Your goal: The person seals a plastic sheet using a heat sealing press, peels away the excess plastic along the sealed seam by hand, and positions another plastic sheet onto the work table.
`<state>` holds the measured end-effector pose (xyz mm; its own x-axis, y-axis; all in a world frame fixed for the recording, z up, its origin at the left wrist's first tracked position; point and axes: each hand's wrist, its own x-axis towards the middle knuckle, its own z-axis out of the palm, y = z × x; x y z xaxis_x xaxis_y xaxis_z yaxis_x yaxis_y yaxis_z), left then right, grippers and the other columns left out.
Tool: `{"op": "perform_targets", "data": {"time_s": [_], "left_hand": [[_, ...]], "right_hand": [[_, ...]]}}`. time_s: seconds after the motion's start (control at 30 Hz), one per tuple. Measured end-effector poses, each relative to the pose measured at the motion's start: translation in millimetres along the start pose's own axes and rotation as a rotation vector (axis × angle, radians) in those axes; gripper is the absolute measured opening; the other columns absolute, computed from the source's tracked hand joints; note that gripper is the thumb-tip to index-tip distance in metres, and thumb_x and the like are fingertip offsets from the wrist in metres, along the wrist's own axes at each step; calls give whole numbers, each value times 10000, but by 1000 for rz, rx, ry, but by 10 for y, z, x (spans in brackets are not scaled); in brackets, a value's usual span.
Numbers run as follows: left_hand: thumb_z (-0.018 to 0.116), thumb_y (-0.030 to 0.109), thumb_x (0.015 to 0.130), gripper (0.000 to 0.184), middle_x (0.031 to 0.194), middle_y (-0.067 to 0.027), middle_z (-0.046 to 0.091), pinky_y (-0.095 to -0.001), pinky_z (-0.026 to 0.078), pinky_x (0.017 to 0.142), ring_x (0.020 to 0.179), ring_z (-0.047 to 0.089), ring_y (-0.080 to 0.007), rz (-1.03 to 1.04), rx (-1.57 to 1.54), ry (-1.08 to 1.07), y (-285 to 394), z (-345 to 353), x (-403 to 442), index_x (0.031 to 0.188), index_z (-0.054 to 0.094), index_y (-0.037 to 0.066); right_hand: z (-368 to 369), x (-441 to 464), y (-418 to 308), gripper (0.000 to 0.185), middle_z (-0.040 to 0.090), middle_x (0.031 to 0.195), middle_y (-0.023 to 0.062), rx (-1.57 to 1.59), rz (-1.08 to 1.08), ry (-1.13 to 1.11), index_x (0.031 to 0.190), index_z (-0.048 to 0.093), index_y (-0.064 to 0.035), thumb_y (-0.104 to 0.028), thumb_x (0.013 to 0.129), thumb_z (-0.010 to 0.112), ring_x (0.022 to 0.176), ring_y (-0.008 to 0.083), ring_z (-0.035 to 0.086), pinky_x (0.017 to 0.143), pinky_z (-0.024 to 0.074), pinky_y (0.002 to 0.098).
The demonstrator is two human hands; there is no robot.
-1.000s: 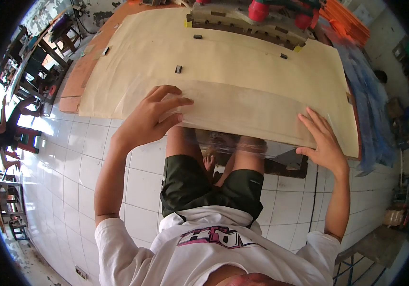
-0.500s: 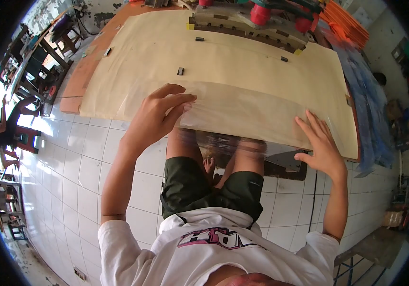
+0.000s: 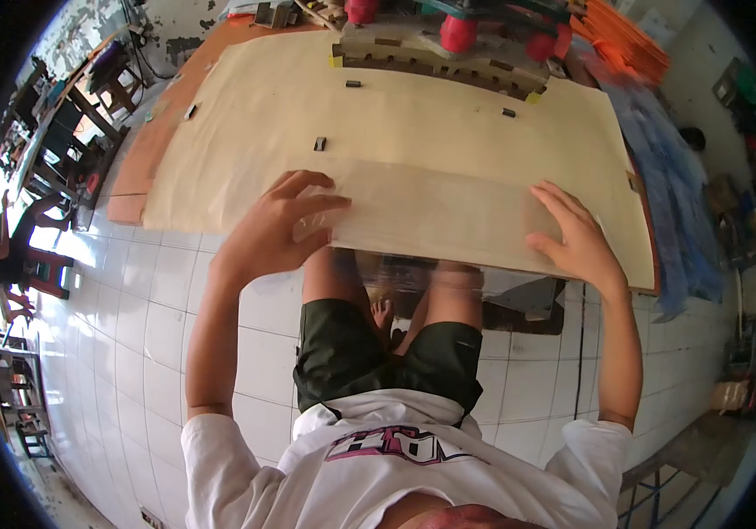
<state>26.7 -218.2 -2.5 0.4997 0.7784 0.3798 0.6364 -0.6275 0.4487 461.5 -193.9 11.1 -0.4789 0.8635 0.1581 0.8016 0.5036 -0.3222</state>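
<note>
A clear plastic sheet (image 3: 431, 207) lies along the near edge of the cream-coloured paper (image 3: 422, 128), part of it hanging over the edge above my knees. My left hand (image 3: 285, 220) is at the sheet's left part, thumb and fingers apart, with slightly wrinkled plastic beside the fingers. Whether it touches or lightly holds the plastic is hard to see. At the sheet's right part, my right hand (image 3: 569, 231) rests with fingers spread. Small dark pieces, one of them a block (image 3: 320, 144) beyond my left hand, sit on the paper.
Across the table's far side stands a metal fixture (image 3: 440, 57) with red knobs (image 3: 458, 33). Blue plastic (image 3: 669, 194) hangs at the right, near orange material (image 3: 625, 44). Another person (image 3: 12, 238) is at the far left. A dark box-like object is below the table edge.
My right hand has shifted left and inward across the plastic. My left hand's thumb and fingers have spread apart again. The whole view has shifted slightly.
</note>
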Motion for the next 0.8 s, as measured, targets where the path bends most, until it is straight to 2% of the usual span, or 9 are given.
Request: {"op": "perform_targets", "data": {"time_s": [0.07,0.23,0.3,0.33,0.4,0.43,0.5,0.67,0.8], "left_hand": [[704,64,793,416,1242,-164,610,-443,464,1012,1196,567,-355,-42,-9,-80,75,-69,-23,1208,692,95],[703,166,826,378,1221,-165,613,-449,455,1015,1178,572,-358,-71,-12,-16,51,-11,-13,1193,685,79],[697,185,840,362,1220,-163,613,-448,453,1015,1170,575,-354,-108,-5,29,85,61,39,1185,686,75],[702,194,844,361,1224,-159,614,-453,452,1014,1159,580,-350,-154,42,58,98,99,71,1184,685,76],[707,204,847,360,1228,-154,614,-459,451,1012,1148,585,-345,-200,88,92,123,159,122,1184,685,78],[717,212,844,379,1232,-150,616,-459,458,1001,1140,589,-345,-202,134,109,134,182,143,1197,678,79],[726,221,841,400,1237,-145,619,-460,465,989,1132,594,-344,-204,179,130,158,225,192,1211,671,80],[703,176,878,398,1250,-149,614,-449,512,907,1057,627,-360,-67,191,278,312,287,365,1261,642,88],[677,128,896,336,1171,-148,639,-438,544,805,937,668,-352,-156,-21,240,721,137,422,1227,653,77]], "right_hand": [[-79,111,-43,686,528,1395,181,-2,3,-20,1384,532,-56,-321,810,798,1318,350,486,1106,389,428],[-138,364,92,728,599,1191,131,-7,-54,-83,1313,566,-38,-347,725,865,1145,309,570,1021,448,406],[-127,463,167,629,630,963,89,108,-16,-149,1213,612,-34,-317,718,879,903,224,604,844,502,345],[-133,499,177,629,630,963,89,105,-19,-147,1213,612,-34,-317,718,879,903,224,604,844,502,345],[-154,550,173,392,611,773,49,254,151,-298,1041,662,-17,-234,771,846,700,143,540,666,470,297],[-154,541,143,392,611,773,49,250,149,-297,1041,662,-17,-234,771,846,700,143,540,666,470,297],[-127,469,26,149,571,707,6,351,74,-135,921,654,16,-78,855,750,639,90,480,604,422,253],[-346,202,-338,70,618,742,42,300,-33,116,859,670,16,-39,866,713,641,102,511,598,421,256],[-536,-46,-663,45,638,747,68,257,-174,235,871,686,7,-32,864,707,627,139,551,597,434,259]]}}
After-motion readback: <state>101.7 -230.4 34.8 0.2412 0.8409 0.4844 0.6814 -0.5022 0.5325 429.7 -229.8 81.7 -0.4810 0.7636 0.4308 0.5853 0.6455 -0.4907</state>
